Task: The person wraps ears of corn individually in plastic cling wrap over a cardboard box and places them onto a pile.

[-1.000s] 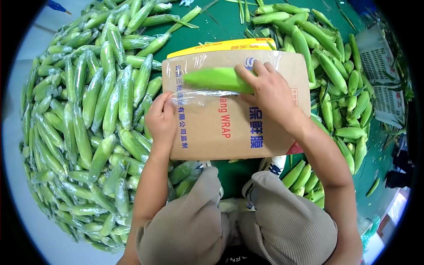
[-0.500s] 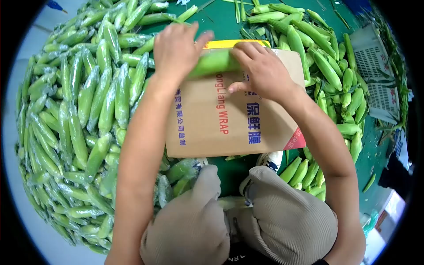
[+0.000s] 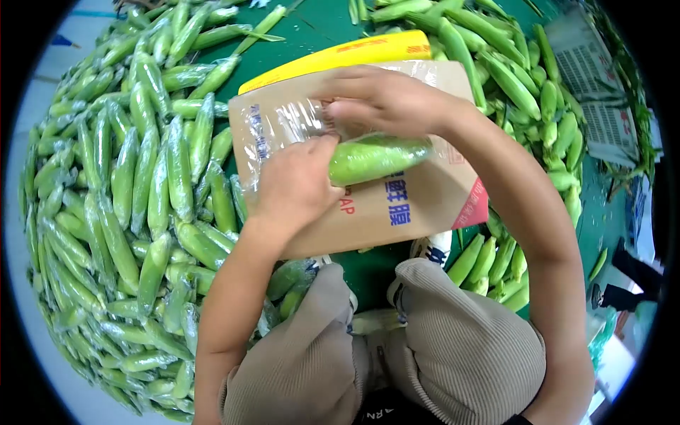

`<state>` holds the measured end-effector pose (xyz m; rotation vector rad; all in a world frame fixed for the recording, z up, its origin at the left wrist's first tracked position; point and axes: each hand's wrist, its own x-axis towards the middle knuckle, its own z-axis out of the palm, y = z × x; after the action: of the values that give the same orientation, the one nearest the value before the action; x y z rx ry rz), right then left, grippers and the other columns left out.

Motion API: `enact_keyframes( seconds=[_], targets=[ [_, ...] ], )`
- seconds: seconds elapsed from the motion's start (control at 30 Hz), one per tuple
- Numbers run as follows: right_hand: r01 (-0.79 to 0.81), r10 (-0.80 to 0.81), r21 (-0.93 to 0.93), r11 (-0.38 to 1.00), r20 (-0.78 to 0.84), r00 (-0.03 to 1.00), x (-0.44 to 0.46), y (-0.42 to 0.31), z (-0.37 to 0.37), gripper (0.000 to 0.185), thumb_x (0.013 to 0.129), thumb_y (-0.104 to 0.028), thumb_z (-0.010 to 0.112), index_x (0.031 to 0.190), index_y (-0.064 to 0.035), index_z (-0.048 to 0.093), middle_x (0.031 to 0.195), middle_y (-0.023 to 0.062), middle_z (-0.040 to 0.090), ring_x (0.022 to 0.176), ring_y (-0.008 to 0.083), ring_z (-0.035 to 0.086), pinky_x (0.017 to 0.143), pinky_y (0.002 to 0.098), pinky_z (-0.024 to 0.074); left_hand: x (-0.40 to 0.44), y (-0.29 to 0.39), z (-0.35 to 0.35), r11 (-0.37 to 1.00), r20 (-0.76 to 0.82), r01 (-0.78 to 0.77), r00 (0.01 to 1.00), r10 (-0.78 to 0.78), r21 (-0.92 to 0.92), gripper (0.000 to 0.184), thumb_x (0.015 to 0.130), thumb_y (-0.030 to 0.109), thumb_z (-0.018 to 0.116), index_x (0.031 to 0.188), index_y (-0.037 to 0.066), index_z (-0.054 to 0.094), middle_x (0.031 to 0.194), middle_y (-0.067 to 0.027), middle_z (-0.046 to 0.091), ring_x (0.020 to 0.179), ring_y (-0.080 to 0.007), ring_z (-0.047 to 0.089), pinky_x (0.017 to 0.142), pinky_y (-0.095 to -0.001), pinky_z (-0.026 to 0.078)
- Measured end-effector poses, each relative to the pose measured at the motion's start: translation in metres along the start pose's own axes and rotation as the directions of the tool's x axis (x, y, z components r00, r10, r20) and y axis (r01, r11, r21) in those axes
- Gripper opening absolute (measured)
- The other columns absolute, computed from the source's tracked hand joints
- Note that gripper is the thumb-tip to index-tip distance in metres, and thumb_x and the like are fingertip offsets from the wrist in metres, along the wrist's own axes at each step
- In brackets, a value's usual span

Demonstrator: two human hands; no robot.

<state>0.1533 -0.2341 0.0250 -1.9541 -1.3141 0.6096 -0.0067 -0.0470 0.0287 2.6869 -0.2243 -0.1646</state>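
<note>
An ear of corn in its green husk (image 3: pixel 375 159) lies across a brown cardboard box (image 3: pixel 312 230) printed with blue and red lettering. My left hand (image 3: pixel 301 177) is closed around the ear's left end. Glossy clear plastic film (image 3: pixel 273 131) stretches over the upper part of the box, and the ear's right end also looks shiny with film. Just above the ear, my right hand (image 3: pixel 389 103) reaches leftward over the film. Its fingers are smeared by motion, so whether they grip the film cannot be made out.
A yellow strip (image 3: pixel 340 57) runs along the box's far edge. Film-wrapped corn ears (image 3: pixel 145 184) form a big heap on the left. More husked ears (image 3: pixel 520 92) are piled at right, beside a grey plastic crate (image 3: pixel 591 85). My knees (image 3: pixel 460 326) are just below the box.
The ear has come nearer to me and slightly right. My left hand has moved down onto its left end, while my right hand has shifted left and up. The film and yellow strip show more.
</note>
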Motion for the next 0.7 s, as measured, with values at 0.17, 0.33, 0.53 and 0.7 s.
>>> enact_keyframes(
  seconds=[0.17,0.33,0.53,0.7],
  targets=[
    [0.099,-0.112,-0.611,0.785,0.017,0.994,0.015,0.026,0.063,0.079,0.101,-0.065,0.052,0.164,-0.0202,0.039,0.174,-0.0026,0.03,0.162,0.0235,0.022,0.13,0.0599,0.013,0.0,0.014,-0.016,0.999,0.415,0.028,0.909,-0.04,0.035,0.055,0.072,0.034,0.079,0.121,0.01,0.07,0.101,-0.0234,0.075,0.095,-0.0429,0.072,0.088,-0.0518,0.058],
    [0.087,-0.122,-0.597,0.797,-0.019,0.992,0.011,0.029,0.071,0.08,0.103,-0.069,0.045,0.165,-0.0199,0.038,0.174,-0.0012,0.031,0.162,0.0243,0.022,0.13,0.0599,0.0124,-0.086,0.032,0.017,0.95,0.869,0.094,0.438,0.228,-0.297,0.055,0.078,0.039,0.079,0.125,0.012,0.069,0.116,-0.0217,0.073,0.11,-0.0393,0.07,0.096,-0.0476,0.055],
    [-0.124,-0.088,0.436,0.892,0.434,0.896,-0.127,-0.076,0.101,0.074,0.091,-0.05,0.08,0.144,-0.0072,0.053,0.134,0.0216,0.062,0.122,0.0398,0.062,0.105,0.0463,0.0497,-0.11,0.006,-0.014,0.674,0.715,0.36,0.596,0.366,-0.645,0.089,0.077,0.032,0.086,0.155,0.01,0.048,0.131,-0.0182,0.07,0.121,-0.0341,0.067,0.105,-0.042,0.051],
    [-0.448,0.111,0.67,0.592,0.483,0.869,-0.144,-0.099,0.148,0.082,0.087,-0.022,0.085,0.153,-0.0085,0.04,0.131,0.0127,0.063,0.12,0.0211,0.061,0.101,0.0378,0.0516,-0.131,-0.039,-0.071,0.858,0.295,-0.006,0.938,0.182,-0.513,0.082,0.083,0.02,0.083,0.155,0.005,0.045,0.138,-0.015,0.064,0.118,-0.0257,0.068,0.099,-0.0384,0.055]
  ],
)
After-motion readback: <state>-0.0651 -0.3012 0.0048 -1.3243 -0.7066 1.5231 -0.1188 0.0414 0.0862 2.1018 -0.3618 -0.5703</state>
